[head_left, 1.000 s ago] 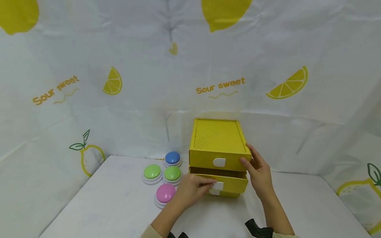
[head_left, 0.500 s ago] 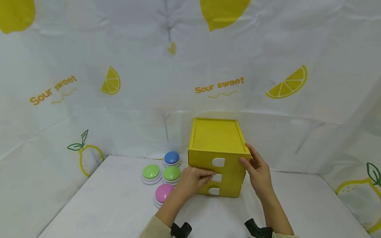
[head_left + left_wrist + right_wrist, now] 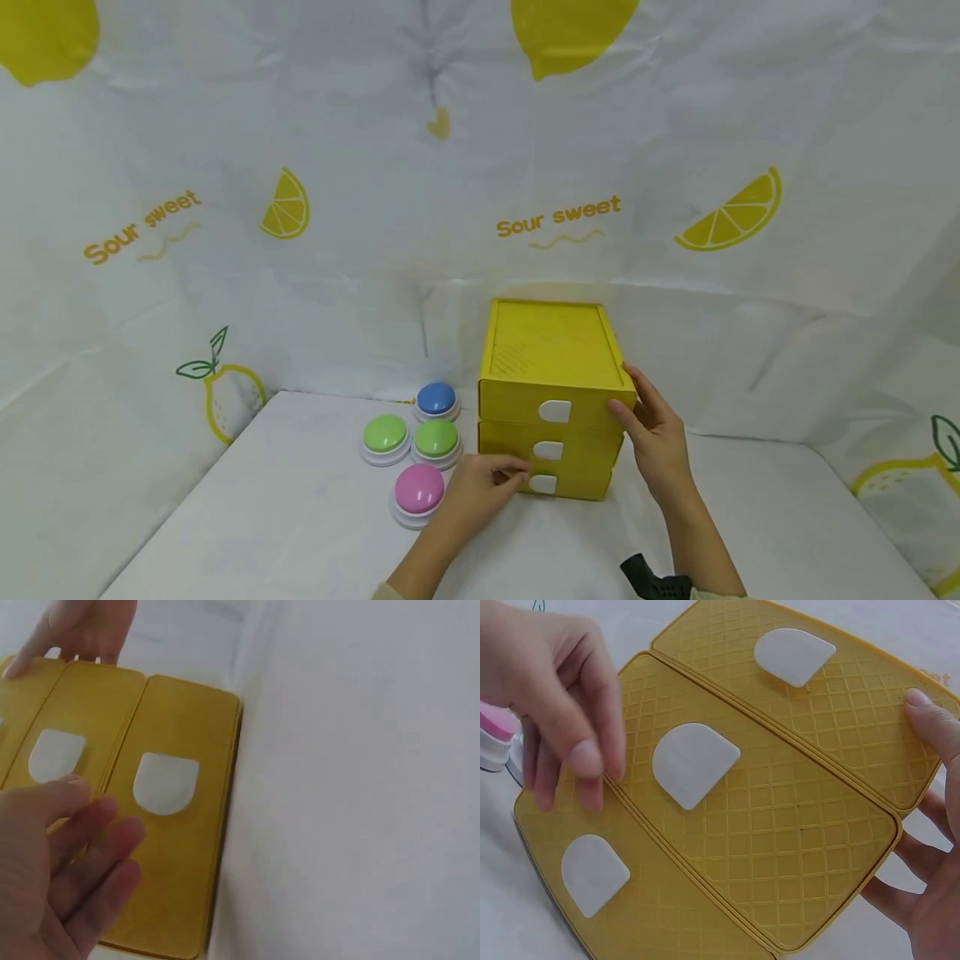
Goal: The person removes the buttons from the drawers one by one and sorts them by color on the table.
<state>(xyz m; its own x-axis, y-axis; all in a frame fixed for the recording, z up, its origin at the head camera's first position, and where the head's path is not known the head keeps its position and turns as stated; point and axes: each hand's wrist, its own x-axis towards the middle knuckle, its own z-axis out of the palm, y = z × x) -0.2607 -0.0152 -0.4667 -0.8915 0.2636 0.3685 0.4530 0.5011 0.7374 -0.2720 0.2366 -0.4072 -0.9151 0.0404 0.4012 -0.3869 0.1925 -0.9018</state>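
Observation:
A yellow box [image 3: 555,343] with three stacked drawers stands with every drawer pushed in; each front bears a white tab, the middle one [image 3: 694,765] seen closely in the right wrist view. Just in front of the lower drawers is my left hand [image 3: 480,492], fingers loosely bent and holding nothing. In the left wrist view that hand [image 3: 60,862] hovers by the middle and bottom tabs. My right hand [image 3: 660,442] grips the box's upper right edge, thumb on the top drawer's front and fingers along the side.
Left of the box stand several round push buttons on white bases: a blue one [image 3: 437,398], two green ones [image 3: 385,433] and a pink one [image 3: 419,488]. A white cloth with lemon prints hangs behind the white table [image 3: 300,517].
The middle drawer, pulled out a second ago, has slid in flush. My left hand has let go of its tab and moved slightly down. My right hand keeps its grip.

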